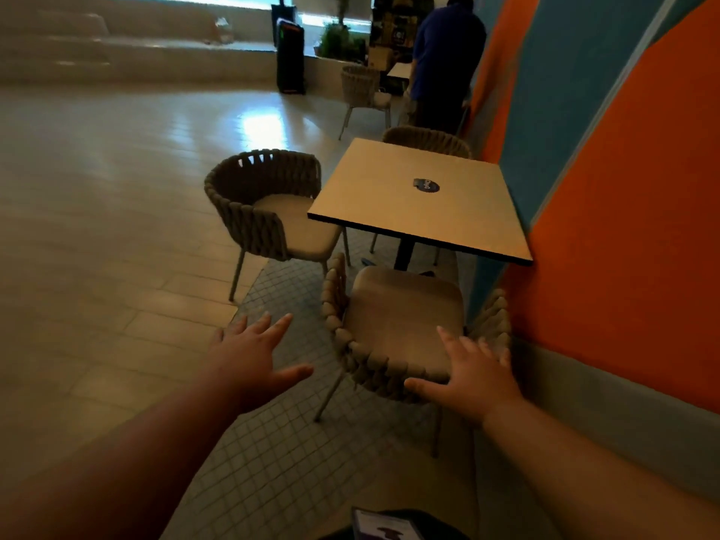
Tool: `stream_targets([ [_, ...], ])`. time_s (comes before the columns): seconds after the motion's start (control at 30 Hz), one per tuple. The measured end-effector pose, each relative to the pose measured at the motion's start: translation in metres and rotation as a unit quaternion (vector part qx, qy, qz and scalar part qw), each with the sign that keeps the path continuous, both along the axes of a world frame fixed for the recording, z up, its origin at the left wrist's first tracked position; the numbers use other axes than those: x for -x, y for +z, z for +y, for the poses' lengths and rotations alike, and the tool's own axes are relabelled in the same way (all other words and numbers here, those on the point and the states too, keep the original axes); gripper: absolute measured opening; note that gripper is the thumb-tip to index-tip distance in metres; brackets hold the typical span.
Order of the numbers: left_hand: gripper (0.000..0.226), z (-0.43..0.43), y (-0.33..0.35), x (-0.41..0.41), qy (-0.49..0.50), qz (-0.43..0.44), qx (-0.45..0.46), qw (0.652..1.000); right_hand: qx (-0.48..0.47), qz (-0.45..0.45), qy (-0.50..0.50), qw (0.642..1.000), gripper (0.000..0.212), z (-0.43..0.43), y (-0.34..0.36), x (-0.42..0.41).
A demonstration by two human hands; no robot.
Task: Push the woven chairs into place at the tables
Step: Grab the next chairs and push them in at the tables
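The right hand [473,378] is spread wide, and it lies on or just over the curved back rim of the nearest woven chair [397,325]. The left hand [253,356] is spread wide too, but it holds nothing and hangs in the air beside the chair's left side. So the right hand is nearer. The chair's seat points away from the fingers, toward the square table [420,196]. It is not tucked under yet. Past it, another woven chair [265,204] sits at the table's left side.

wall [639,212]: orange and blue panels
floor [97,228]: pale tiles
person [444,60]: blue top, standing far off
plants [339,40]: far back
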State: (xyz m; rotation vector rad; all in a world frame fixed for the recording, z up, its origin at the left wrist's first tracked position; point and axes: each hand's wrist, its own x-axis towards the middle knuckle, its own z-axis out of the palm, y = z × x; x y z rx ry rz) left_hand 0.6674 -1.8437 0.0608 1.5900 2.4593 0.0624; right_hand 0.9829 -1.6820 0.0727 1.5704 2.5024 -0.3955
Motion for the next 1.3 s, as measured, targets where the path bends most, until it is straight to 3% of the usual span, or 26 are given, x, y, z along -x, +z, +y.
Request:
stream_targets([
  [0.33, 0.115, -0.127, -0.008, 0.112, 0.150, -0.007, 0.037, 0.988, 0.015, 0.039, 0.196, 0.980, 0.136, -0.030, -0.030, 0.185],
  [0.6, 0.121, -0.172, 0.000, 0.257, 0.174, 0.011, 0.056, 0.983, 0.038, 0.061, 0.198, 0.978, 0.138, -0.055, -0.032, 0.341],
  [0.8, 0.125, -0.141, 0.008, 0.351, 0.170, 0.013, 0.052, 0.984, 0.062, 0.063, 0.179, 0.980, 0.140, -0.030, -0.037, 0.420],
  [1.3, 0.113, -0.001, 0.018, 0.539, 0.190, 0.008, 0.071, 0.979, 0.054, 0.035, 0.211, 0.975, 0.138, 0.148, -0.044, 0.650],
])
